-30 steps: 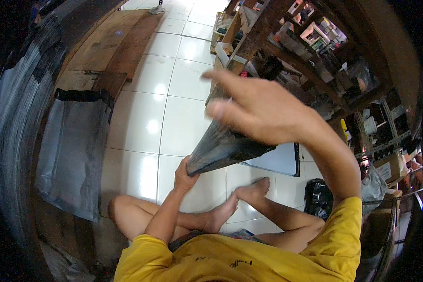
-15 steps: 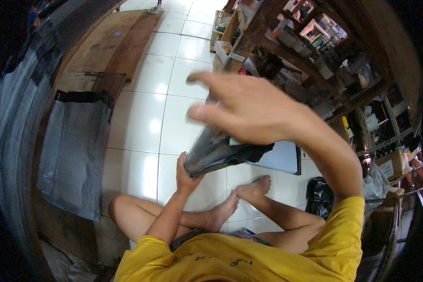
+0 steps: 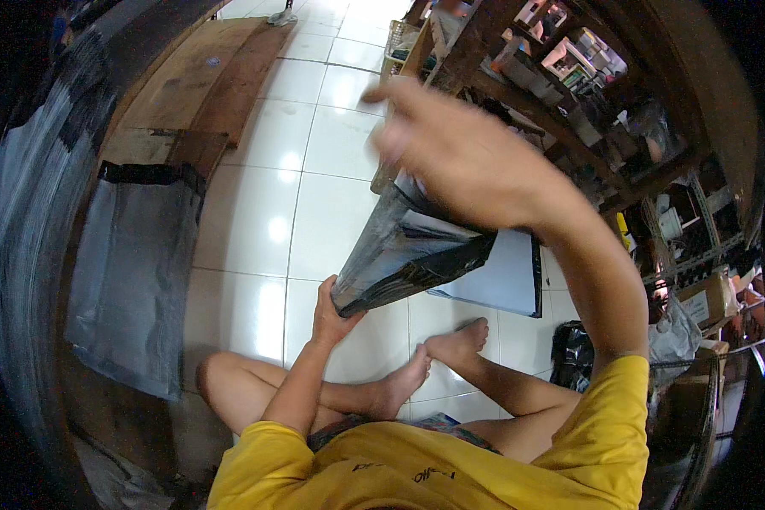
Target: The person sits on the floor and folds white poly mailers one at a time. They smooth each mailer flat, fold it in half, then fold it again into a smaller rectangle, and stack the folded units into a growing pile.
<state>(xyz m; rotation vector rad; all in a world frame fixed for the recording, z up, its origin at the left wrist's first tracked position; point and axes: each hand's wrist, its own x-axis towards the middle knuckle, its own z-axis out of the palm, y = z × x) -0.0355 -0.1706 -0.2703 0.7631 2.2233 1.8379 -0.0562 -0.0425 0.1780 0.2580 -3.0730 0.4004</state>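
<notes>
Gripped at its lower left end by my left hand, a dark grey plastic bag is held up at a slant over the floor. Its black-edged mouth gapes toward the right, and folds show inside. My right hand is raised over the bag's upper end, blurred by motion. Its index finger and thumb look apart with nothing seen between them; the other fingers are hidden. Beyond the bag, a flat white sheet with a dark edge lies on the tiles, partly covered by it.
At left, another grey plastic bag with a black top lies on wooden boards. My crossed legs rest on white tiles. A crumpled black bag sits at right, near crowded shelving and a cardboard box.
My right hand has moved up and away from me. The bag's mouth has spread wider and its upper end has risen. My left hand keeps its grip in about the same place.
</notes>
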